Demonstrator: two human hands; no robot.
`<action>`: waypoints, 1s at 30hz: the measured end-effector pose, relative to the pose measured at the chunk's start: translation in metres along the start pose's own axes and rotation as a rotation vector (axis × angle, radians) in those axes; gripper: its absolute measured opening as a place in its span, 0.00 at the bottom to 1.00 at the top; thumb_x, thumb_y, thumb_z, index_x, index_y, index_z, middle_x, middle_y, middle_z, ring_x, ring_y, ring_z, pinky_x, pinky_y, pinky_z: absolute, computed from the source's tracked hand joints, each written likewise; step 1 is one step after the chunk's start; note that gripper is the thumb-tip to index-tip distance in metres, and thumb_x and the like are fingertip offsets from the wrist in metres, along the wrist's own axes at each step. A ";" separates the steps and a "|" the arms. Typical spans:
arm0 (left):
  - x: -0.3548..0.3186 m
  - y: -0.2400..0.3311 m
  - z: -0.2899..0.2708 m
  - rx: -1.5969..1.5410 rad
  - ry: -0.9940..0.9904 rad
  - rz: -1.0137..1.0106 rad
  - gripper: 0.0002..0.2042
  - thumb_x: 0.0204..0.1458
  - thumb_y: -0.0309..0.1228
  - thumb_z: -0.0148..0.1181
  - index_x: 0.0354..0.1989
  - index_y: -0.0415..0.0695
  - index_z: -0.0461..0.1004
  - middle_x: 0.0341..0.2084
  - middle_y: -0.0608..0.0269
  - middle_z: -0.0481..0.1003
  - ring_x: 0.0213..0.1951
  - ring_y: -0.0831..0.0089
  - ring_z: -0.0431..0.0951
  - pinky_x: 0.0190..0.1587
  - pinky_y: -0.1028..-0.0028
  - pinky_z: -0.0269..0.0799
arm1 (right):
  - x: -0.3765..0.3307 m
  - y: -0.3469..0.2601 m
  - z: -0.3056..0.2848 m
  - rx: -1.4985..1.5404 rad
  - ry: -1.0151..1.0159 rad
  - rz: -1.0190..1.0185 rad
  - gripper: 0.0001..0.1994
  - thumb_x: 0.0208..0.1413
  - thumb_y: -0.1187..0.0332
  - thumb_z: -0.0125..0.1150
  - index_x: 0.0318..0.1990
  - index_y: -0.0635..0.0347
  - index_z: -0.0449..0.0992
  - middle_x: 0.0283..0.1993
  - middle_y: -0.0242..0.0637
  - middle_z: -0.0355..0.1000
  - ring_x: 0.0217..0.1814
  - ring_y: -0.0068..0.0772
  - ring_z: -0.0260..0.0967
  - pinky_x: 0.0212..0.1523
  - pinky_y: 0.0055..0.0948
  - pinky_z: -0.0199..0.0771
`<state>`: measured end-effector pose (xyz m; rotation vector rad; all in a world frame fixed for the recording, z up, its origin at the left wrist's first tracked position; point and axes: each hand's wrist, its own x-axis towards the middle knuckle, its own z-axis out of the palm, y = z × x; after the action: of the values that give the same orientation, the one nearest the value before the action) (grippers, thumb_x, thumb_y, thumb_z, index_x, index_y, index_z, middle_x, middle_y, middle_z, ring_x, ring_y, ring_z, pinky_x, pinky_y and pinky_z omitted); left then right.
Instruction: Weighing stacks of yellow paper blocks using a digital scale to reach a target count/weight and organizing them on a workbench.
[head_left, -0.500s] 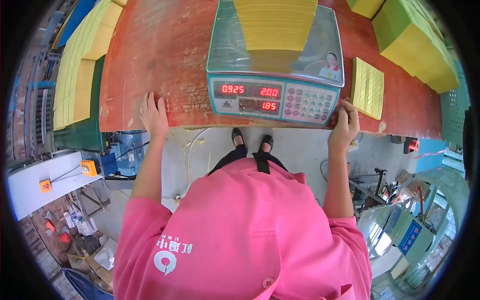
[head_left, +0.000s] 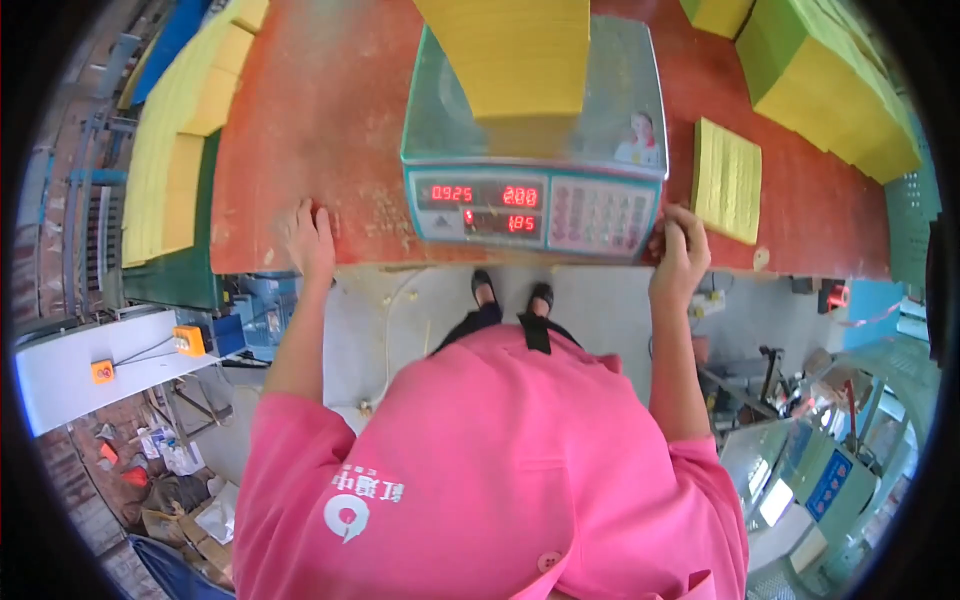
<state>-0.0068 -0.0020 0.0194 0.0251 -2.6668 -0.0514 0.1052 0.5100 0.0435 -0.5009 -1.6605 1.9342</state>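
Note:
A teal digital scale [head_left: 430, 228] with a metal pan and lit red digits stands on the red table in front of me. On its pan is a tall stack of yellow paper [head_left: 530, 65], its far end cut off by the view's upper edge. My left hand [head_left: 312, 240] rests at the table's front edge, left of the scale, open and holding nothing. My right hand [head_left: 682, 258] is closed, its curled fingers against the scale's right front corner. Whatever lies inside them is hidden. Just beyond that hand lies a small yellow pad of embossed sheets [head_left: 728, 180].
Large yellow paper stacks [head_left: 825, 85] stand at the table's far right. More yellow stacks [head_left: 165, 190] line the left side on a green surface [head_left: 185, 280]. The red table [head_left: 300, 110] has a worn front edge. Machinery [head_left: 830, 480] stands at lower right, a white panel [head_left: 60, 375] at left.
My view has shifted slightly, so the scale and its stack appear a little further left and lower. Both hands keep nearly the same places. The scale's digits look blurred now.

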 end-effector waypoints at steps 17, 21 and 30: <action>0.232 0.279 -0.201 -1.007 -0.161 0.649 0.13 0.49 0.24 0.64 0.45 0.39 0.78 0.52 0.60 0.75 0.57 0.70 0.71 0.62 0.71 0.62 | -0.003 0.006 -0.011 0.040 -0.069 0.075 0.07 0.61 0.79 0.49 0.40 0.63 0.74 0.28 0.28 0.68 0.25 0.16 0.63 0.25 0.17 0.62; 0.242 0.284 -0.197 -1.075 -0.224 0.654 0.12 0.50 0.25 0.65 0.44 0.40 0.78 0.51 0.62 0.76 0.56 0.72 0.72 0.61 0.72 0.62 | -0.003 0.009 -0.013 0.061 -0.044 0.078 0.07 0.61 0.79 0.49 0.39 0.63 0.75 0.28 0.28 0.68 0.25 0.16 0.63 0.25 0.17 0.62; 0.246 0.281 -0.199 -1.029 -0.243 0.645 0.09 0.55 0.28 0.62 0.42 0.39 0.78 0.50 0.62 0.76 0.54 0.73 0.73 0.59 0.73 0.65 | -0.001 0.011 -0.012 0.042 -0.039 0.062 0.08 0.60 0.79 0.48 0.40 0.63 0.75 0.28 0.28 0.68 0.24 0.15 0.63 0.24 0.16 0.62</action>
<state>-0.1374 0.2656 0.3195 -1.1941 -2.4129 -1.2305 0.1118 0.5175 0.0304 -0.5067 -1.6430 2.0307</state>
